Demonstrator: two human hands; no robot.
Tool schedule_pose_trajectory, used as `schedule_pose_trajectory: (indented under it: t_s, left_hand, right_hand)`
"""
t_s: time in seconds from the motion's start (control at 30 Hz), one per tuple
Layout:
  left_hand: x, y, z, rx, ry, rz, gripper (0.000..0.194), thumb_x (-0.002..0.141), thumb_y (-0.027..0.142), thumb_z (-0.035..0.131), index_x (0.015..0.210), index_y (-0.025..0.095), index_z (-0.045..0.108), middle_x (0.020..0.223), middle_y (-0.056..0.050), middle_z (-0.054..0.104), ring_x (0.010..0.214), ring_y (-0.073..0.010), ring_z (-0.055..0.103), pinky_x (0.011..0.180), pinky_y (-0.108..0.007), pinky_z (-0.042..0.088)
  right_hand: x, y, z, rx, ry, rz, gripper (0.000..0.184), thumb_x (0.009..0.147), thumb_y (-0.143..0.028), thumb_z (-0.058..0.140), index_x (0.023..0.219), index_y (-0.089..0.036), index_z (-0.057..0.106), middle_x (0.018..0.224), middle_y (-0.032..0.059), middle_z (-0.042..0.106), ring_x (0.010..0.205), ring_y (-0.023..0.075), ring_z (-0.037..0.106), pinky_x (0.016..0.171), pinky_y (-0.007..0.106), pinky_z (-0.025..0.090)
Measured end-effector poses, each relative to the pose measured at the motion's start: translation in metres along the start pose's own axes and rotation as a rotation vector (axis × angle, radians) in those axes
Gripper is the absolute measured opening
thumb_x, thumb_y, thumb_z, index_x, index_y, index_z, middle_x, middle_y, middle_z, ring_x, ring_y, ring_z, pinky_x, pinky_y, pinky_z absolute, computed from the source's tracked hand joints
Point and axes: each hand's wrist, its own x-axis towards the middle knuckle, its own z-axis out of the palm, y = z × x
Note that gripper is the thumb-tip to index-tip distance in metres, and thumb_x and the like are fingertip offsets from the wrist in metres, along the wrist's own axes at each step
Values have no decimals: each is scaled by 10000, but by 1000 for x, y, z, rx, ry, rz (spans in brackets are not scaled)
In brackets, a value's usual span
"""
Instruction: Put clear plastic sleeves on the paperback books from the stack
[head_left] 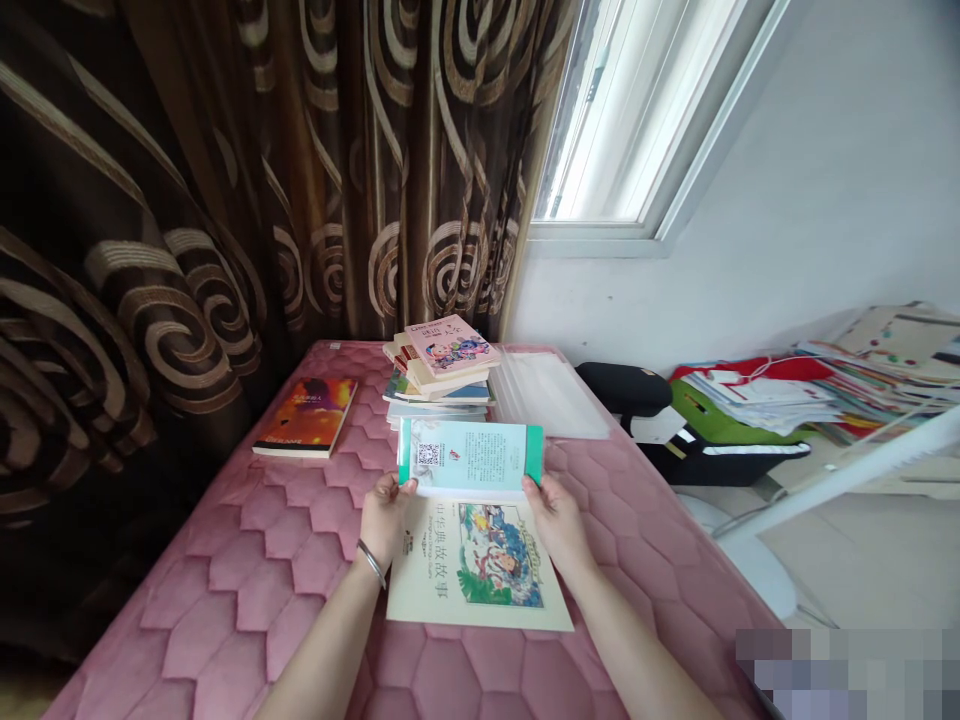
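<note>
In the head view, a cream book (424,590) with an illustrated picture and large Chinese characters lies sideways before me. Along its far edge is a pale blue printed panel (480,455) with green ends and a QR code. Whether this panel is a cover flap or a separate piece, I cannot tell. My left hand (384,515), a silver bangle at its wrist, is closed on the left side where panel and book meet. My right hand (559,520) grips the same join at the right, thumb on top. The fingers beneath are hidden.
Behind stands a stack of books (450,350), a pink one on top. An orange book (307,415) lies at the left on the pink quilted surface (225,590). A clear plastic sheet (551,395) is right of the stack. A white lamp (832,480) and piled papers (765,400) are further right.
</note>
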Motion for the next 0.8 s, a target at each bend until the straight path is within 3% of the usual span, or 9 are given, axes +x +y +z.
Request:
schedule_pose_trajectory:
  t_s: [0.3, 0.53, 0.67, 0.8]
  left_hand:
    - [-2, 2, 2, 35, 32, -6, 365, 570, 481, 739, 653, 161, 584, 597, 1, 639, 526, -125, 547, 508, -225, 411]
    - [4, -9, -3, 118, 27, 17, 385, 625, 524, 691, 693, 165, 571, 626, -5, 636, 534, -131, 535, 524, -236, 396]
    - [6, -12, -8, 354, 24, 122, 339, 736, 516, 590, 770, 179, 579, 693, -24, 651, 640, -172, 582, 587, -256, 411]
    - [5, -6, -10, 669, 117, 184, 284, 786, 471, 544, 843, 195, 576, 716, -40, 654, 673, -208, 601, 608, -282, 399]
  right_hand:
    - [-2, -4, -2, 60, -41, 4, 401, 838, -525, 487, 1004, -187, 623, 996, 85, 697, 907, 239, 631, 811, 330, 486]
    - [1, -3, 2, -57, 48, 8, 354, 845, -502, 464, 901, -189, 618, 908, 71, 695, 841, 222, 621, 751, 307, 474]
    - [1, -4, 6, -56, 78, -21, 364, 838, -504, 471, 888, -181, 632, 868, 67, 693, 789, 208, 616, 716, 295, 471]
    - [2, -8, 6, -106, 101, -34, 406, 834, -532, 466, 884, -175, 653, 823, 72, 701, 747, 209, 612, 678, 287, 463]
